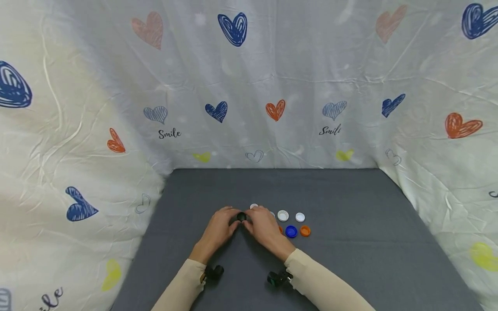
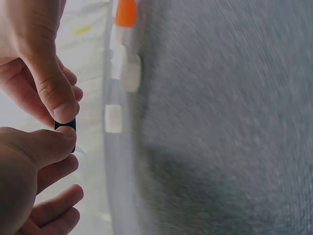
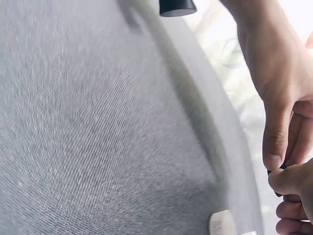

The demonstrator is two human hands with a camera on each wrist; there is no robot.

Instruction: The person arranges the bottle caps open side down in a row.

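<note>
A small dark round cap (image 1: 241, 217) is held between both hands above the grey table. My left hand (image 1: 218, 228) pinches one side of it with thumb and fingers, and my right hand (image 1: 266, 228) pinches the other. Only a dark strip of the cap (image 2: 65, 124) shows between the thumbs in the left wrist view; most of it is covered. To the right lie a white cap (image 1: 282, 215), a smaller white cap (image 1: 300, 217), a blue cap (image 1: 291, 231) and an orange cap (image 1: 305, 231). Other white and orange caps are partly hidden by my right hand.
The grey cloth-covered table (image 1: 350, 268) extends around the hands. Behind it and at the sides hangs a white curtain (image 1: 249, 65) printed with hearts. A dark wrist camera (image 1: 277, 278) hangs below the right sleeve, and another (image 1: 215, 272) is by the left.
</note>
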